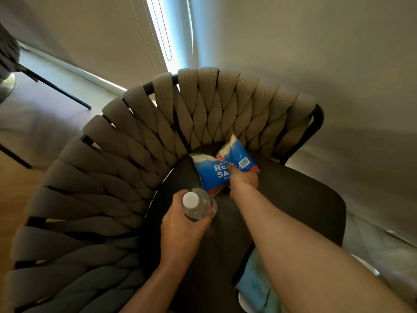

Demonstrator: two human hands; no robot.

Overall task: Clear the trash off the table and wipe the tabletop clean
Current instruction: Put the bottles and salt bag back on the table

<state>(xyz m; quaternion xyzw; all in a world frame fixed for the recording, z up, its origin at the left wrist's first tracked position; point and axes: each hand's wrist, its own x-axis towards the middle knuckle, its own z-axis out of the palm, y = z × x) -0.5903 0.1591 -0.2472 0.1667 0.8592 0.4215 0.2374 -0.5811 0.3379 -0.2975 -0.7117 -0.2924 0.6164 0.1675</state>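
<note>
Woven chair (140, 168) w/ dark seat, beige curtains (293, 41).

bottle (199, 205): 1 | salt bag (222, 171): 1 | chair (140, 141): 1 | blue cloth (256, 283): 1

Salt bag (222, 170) on chair seat (293, 199), bottle (198, 205) left of it.

One head-worn view looks steeply down, close over a woven chair (140, 154).
</note>
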